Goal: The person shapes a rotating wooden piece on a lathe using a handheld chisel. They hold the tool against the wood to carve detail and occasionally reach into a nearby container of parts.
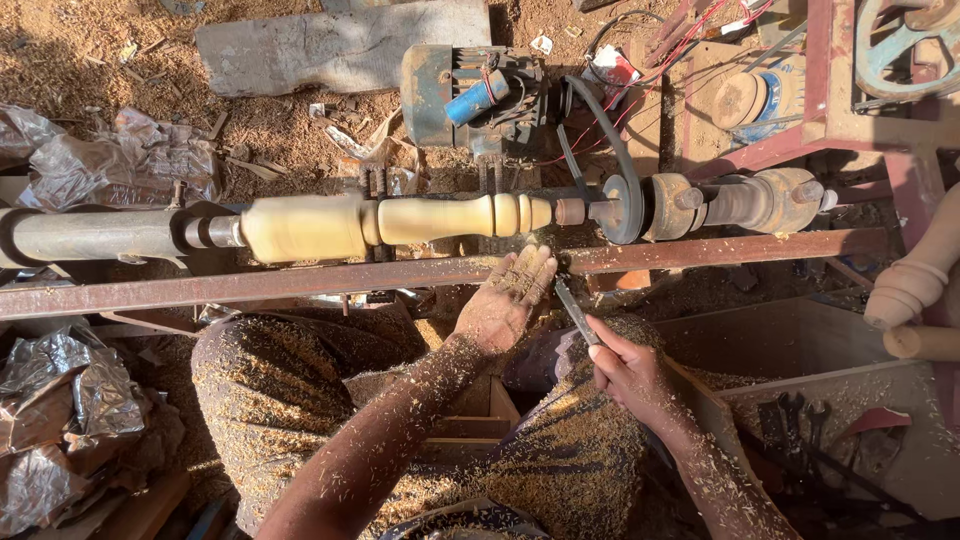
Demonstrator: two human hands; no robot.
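just above the open, empty left hand (505, 300) spins the wooden spindle (400, 222); right hand (630, 375) grips a chisel (577, 312).

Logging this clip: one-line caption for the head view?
Left hand rests on the rust-red rail below a pale lathe-mounted spindle; right hand holds a chisel.

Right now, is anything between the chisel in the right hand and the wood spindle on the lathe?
Yes: the left hand rests on the rusty rail, both between the chisel and the spindle.
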